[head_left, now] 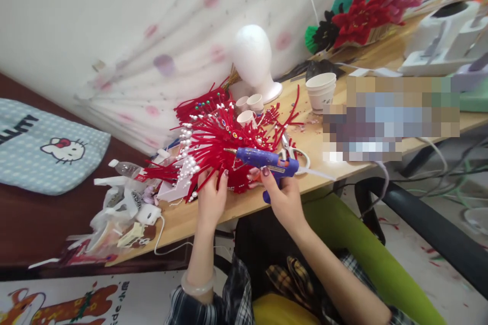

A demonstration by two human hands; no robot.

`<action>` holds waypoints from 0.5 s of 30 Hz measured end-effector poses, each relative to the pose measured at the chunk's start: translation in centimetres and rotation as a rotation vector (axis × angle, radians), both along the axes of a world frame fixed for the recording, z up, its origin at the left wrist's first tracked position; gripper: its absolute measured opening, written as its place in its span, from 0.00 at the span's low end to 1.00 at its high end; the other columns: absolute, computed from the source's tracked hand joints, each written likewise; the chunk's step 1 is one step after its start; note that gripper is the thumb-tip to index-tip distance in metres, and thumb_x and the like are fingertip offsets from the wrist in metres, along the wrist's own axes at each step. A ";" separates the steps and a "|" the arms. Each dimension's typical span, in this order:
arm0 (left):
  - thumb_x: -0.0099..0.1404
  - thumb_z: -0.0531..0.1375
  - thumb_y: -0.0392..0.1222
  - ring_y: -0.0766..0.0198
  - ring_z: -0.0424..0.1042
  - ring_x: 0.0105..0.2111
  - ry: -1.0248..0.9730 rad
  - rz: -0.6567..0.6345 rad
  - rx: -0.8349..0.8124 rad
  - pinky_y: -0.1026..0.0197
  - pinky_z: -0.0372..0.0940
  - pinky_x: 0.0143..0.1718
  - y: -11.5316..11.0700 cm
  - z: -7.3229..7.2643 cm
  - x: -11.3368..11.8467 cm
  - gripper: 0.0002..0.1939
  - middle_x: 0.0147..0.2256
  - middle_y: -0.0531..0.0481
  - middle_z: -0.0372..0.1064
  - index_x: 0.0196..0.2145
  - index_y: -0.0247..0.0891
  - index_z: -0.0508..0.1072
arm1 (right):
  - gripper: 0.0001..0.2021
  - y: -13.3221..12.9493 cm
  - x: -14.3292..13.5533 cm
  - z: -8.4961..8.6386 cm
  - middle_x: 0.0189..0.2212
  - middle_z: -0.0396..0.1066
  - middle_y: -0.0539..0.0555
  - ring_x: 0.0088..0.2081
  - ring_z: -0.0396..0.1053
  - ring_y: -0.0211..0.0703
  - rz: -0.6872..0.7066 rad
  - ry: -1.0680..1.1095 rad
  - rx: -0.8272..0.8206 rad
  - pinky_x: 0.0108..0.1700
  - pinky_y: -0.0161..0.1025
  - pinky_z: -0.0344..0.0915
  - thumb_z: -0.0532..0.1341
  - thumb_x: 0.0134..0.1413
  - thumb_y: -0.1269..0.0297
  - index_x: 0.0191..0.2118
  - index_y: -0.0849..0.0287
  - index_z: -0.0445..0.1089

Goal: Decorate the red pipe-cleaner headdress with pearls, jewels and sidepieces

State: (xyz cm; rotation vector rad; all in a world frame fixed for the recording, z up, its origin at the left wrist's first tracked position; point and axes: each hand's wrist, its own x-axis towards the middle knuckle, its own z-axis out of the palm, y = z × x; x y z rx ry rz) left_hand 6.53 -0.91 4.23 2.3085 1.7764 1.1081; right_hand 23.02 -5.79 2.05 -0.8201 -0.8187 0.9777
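My right hand (285,198) is closed around the handle of a blue glue gun (267,159). Its metal nozzle points left, over the red strands, and a pale glue stick (317,173) juts out of its back end. With my left hand (212,195) I grip the lower front of a red headdress (213,144) made of fuzzy stems, trimmed with white pearls and coloured gems. Some of my left fingertips are hidden in the strands. Just behind the glue gun lie scissors (287,150) with pale handles.
Behind the headdress stand a white foam head (253,56) and small paper cups (247,118). Larger stacked paper cups (321,94) are farther right. A bottle (127,169), plastic bags (114,203) and a white charger (149,214) with its cable crowd the table's left end.
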 end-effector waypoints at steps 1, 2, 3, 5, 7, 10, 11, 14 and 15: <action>0.68 0.55 0.49 0.48 0.69 0.49 0.016 0.000 -0.001 0.42 0.61 0.56 0.2 0.1 0.2 0.14 0.42 0.40 0.73 0.38 0.38 0.77 | 0.23 0.6 -0.7 0.0 0.36 0.78 0.59 0.35 0.77 0.48 0.031 0.110 0.007 0.36 0.43 0.75 0.60 0.56 0.42 0.41 0.60 0.72; 0.68 0.55 0.48 0.48 0.69 0.49 0.019 0.003 0.007 0.41 0.61 0.56 0.3 0.1 0.4 0.14 0.42 0.40 0.73 0.38 0.38 0.77 | 0.24 1.1 -1.4 0.0 0.38 0.78 0.59 0.38 0.77 0.49 0.041 0.179 0.013 0.38 0.43 0.76 0.60 0.56 0.41 0.42 0.60 0.72; 0.68 0.54 0.48 0.47 0.69 0.50 0.009 0.009 0.024 0.41 0.61 0.56 0.4 0.1 0.5 0.14 0.42 0.39 0.73 0.39 0.38 0.77 | 0.24 1.6 -2.0 0.0 0.41 0.78 0.60 0.41 0.77 0.49 0.040 0.231 0.016 0.40 0.44 0.76 0.60 0.56 0.42 0.42 0.60 0.71; 0.69 0.53 0.46 0.46 0.66 0.54 -0.009 0.021 0.060 0.40 0.58 0.59 0.6 0.0 0.7 0.15 0.46 0.37 0.72 0.42 0.38 0.77 | 0.23 2.3 -3.2 -0.3 0.43 0.77 0.61 0.44 0.76 0.50 0.030 0.316 0.016 0.45 0.46 0.75 0.58 0.58 0.43 0.43 0.60 0.71; 0.69 0.53 0.45 0.46 0.65 0.56 -0.032 0.027 0.073 0.41 0.58 0.60 0.6 0.0 0.7 0.16 0.49 0.35 0.71 0.45 0.36 0.77 | 0.22 2.6 -4.1 -0.6 0.43 0.77 0.61 0.46 0.75 0.50 0.015 0.358 0.003 0.49 0.47 0.73 0.58 0.59 0.44 0.44 0.61 0.71; 0.69 0.53 0.46 0.48 0.70 0.52 -0.063 0.012 0.034 0.44 0.62 0.57 0.5 0.4 0.6 0.16 0.48 0.37 0.73 0.44 0.36 0.77 | 0.23 2.4 -4.9 -1.1 0.43 0.77 0.61 0.47 0.74 0.51 -0.028 0.323 -0.046 0.51 0.48 0.70 0.61 0.57 0.44 0.44 0.61 0.72; 0.69 0.53 0.46 0.49 0.71 0.50 -0.071 0.003 0.012 0.45 0.63 0.56 0.4 0.6 0.6 0.16 0.46 0.39 0.75 0.42 0.37 0.78 | 0.23 2.3 -5.0 -1.2 0.43 0.76 0.60 0.47 0.74 0.51 -0.048 0.300 -0.060 0.50 0.48 0.70 0.61 0.56 0.44 0.44 0.61 0.71; 0.68 0.55 0.47 0.52 0.74 0.46 -0.082 -0.016 -0.057 0.49 0.64 0.56 0.4 1.5 0.3 0.14 0.38 0.45 0.79 0.36 0.40 0.78 | 0.23 2.1 -5.3 -1.0 0.40 0.76 0.58 0.44 0.73 0.50 -0.091 0.240 -0.077 0.44 0.44 0.70 0.60 0.55 0.43 0.41 0.61 0.71; 0.67 0.55 0.47 0.53 0.75 0.45 -0.085 -0.015 -0.081 0.49 0.64 0.56 0.5 1.8 0.2 0.14 0.36 0.46 0.79 0.33 0.40 0.78 | 0.23 2.1 -5.3 -0.9 0.39 0.76 0.58 0.43 0.73 0.49 -0.098 0.226 -0.079 0.42 0.43 0.70 0.60 0.55 0.43 0.40 0.61 0.71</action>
